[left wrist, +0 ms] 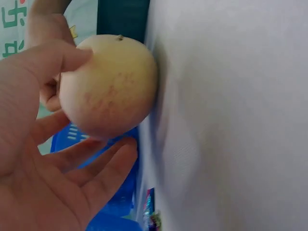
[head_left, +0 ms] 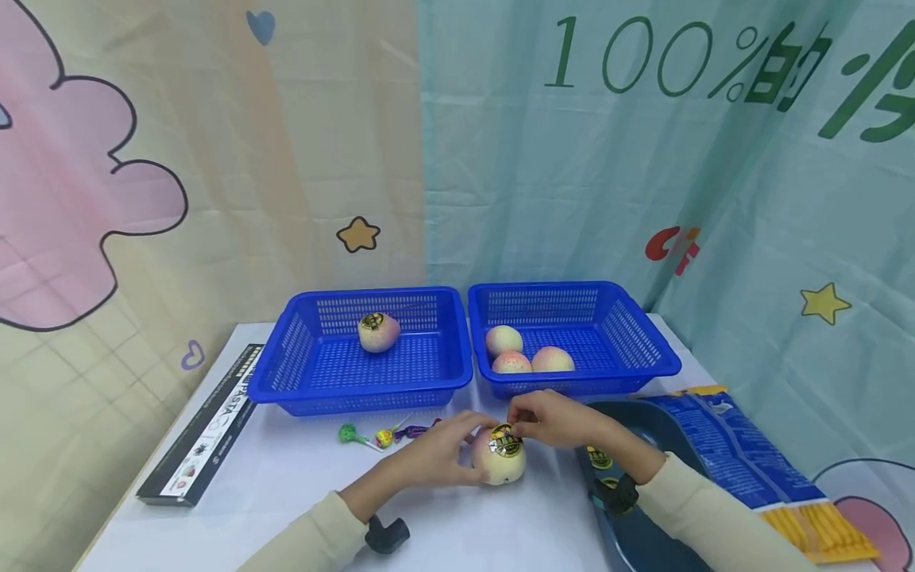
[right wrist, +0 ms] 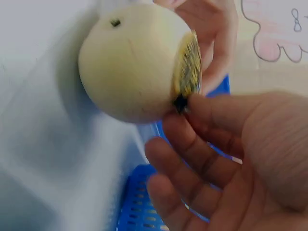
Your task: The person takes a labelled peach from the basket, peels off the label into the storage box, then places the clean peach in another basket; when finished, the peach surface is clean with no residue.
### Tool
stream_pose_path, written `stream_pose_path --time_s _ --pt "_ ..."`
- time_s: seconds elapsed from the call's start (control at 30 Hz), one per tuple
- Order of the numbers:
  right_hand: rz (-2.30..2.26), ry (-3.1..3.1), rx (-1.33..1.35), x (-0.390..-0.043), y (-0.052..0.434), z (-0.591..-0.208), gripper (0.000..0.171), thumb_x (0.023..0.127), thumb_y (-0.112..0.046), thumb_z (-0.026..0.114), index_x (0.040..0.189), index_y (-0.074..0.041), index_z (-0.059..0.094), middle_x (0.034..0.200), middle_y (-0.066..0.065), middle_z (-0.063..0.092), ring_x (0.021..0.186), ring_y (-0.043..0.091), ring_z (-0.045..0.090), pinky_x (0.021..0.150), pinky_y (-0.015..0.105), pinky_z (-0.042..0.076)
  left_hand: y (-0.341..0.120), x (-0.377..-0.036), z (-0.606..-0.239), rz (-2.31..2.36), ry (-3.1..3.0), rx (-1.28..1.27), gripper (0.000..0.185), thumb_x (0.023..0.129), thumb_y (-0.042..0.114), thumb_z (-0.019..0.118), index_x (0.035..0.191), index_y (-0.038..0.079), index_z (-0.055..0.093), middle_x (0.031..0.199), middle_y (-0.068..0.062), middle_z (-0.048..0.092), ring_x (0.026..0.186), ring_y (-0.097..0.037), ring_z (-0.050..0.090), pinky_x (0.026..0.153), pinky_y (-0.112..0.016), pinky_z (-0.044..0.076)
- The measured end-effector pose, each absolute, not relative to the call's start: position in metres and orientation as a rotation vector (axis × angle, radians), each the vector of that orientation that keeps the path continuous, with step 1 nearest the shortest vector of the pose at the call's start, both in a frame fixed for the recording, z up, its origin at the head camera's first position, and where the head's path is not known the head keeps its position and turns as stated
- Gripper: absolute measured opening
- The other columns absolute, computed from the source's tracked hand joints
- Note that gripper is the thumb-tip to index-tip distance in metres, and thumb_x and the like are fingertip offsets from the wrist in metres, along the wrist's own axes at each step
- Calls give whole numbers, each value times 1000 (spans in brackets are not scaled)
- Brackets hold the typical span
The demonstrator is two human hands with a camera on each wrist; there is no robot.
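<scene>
A pale peach with a pink blush (head_left: 490, 470) stands on the white table, and a round black-and-gold sticker (head_left: 504, 440) is on its upper side. My left hand (head_left: 442, 450) holds the fruit from the left. In the left wrist view its thumb lies on the peach (left wrist: 113, 89) and the other fingers are spread behind and below it. My right hand (head_left: 556, 419) pinches the sticker's edge between thumb and index finger. The right wrist view shows the sticker (right wrist: 188, 65) edge-on, its dark lower tip at those fingertips. The remaining right fingers are loosely curled.
Behind are two blue baskets: the left one (head_left: 286, 387) holds a stickered peach (head_left: 379, 334), the right one (head_left: 646, 370) three peaches. A dark tray (head_left: 604, 528) with stickers lies under my right forearm, beside a blue bag (head_left: 750, 461). Lollipops (head_left: 348, 433) and a long box (head_left: 207, 437) lie left.
</scene>
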State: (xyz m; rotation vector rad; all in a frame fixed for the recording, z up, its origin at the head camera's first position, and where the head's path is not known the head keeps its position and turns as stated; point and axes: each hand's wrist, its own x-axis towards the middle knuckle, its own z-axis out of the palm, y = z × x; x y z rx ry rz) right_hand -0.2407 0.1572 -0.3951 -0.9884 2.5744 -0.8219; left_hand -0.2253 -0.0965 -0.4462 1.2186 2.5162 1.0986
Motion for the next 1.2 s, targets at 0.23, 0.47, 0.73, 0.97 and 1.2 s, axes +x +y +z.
stream_pose_path --time_s 0.23,0.47,0.73,0.97,1.2 --pt "-1004 2497 -840 -234 167 -376 10 98 -9 66 90 -13 66 80 -3 63 72 14 56 60 26 48 -89 -226 -452 1125 2568 1124 75 77 48 87 137 17 54 128 6 57 107 -9 57 90 -28 52" --pt "-1043 2447 -757 -206 247 -335 14 105 -15 57 94 -9 64 82 0 57 74 19 54 62 30 47 -89 -225 -454 1163 2522 1108 72 77 41 89 137 20 54 130 4 56 107 -12 60 87 -28 53" --pt "-785 2512 -549 -178 310 -359 21 98 3 56 82 -9 61 72 -3 55 58 11 54 49 26 45 -96 -227 -453 1186 2508 1104 71 78 44 87 137 23 53 130 4 55 109 -15 61 86 -30 52" --pt "-371 2776 -267 -180 288 -384 22 91 3 63 73 -9 59 64 1 54 50 16 55 45 29 45 -101 -229 -453 1167 2519 1145 72 80 45 86 139 21 52 131 3 55 109 -15 61 87 -31 52" --pt "-22 2896 -178 -181 275 -400 14 86 0 75 86 0 62 70 6 53 61 22 53 50 34 49 -100 -231 -456 1167 2520 1152 72 80 46 85 139 22 52 129 3 56 109 -15 61 87 -32 52"
